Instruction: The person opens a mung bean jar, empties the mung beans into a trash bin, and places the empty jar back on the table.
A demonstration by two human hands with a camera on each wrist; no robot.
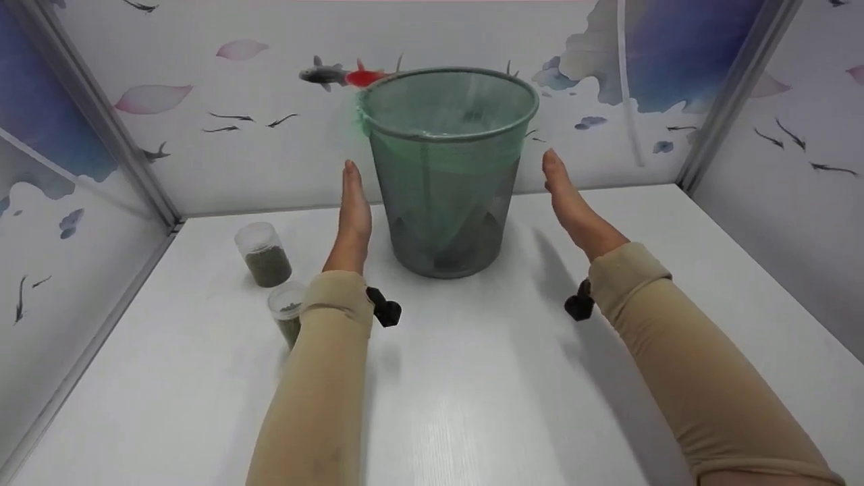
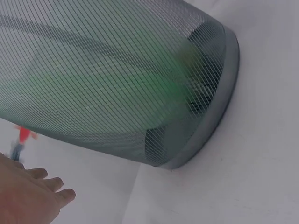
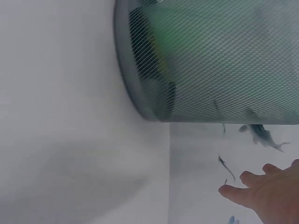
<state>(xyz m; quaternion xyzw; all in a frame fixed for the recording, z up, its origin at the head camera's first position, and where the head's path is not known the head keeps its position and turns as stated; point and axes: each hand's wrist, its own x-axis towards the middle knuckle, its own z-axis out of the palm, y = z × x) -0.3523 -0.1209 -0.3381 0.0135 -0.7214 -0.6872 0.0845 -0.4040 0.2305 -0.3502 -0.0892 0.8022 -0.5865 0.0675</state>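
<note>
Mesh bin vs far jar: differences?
The mesh bin is much larger than the far jar. The bin is gray mesh with green inside; the jar has clear walls and dark green contents. The bin stands between left hand and right hand; the jar, left of both. Both things stand on the white table.

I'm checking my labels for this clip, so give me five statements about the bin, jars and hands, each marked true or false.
1. The mesh bin stands upright on the table. True.
2. The left hand grips the bin's rim. False: it is held open beside the bin, apart from it.
3. In the head view, two clear jars stand left of the bin. True.
4. Both jars are empty. False: each is partly filled with something greenish.
5. The right hand holds nothing. True.
</note>
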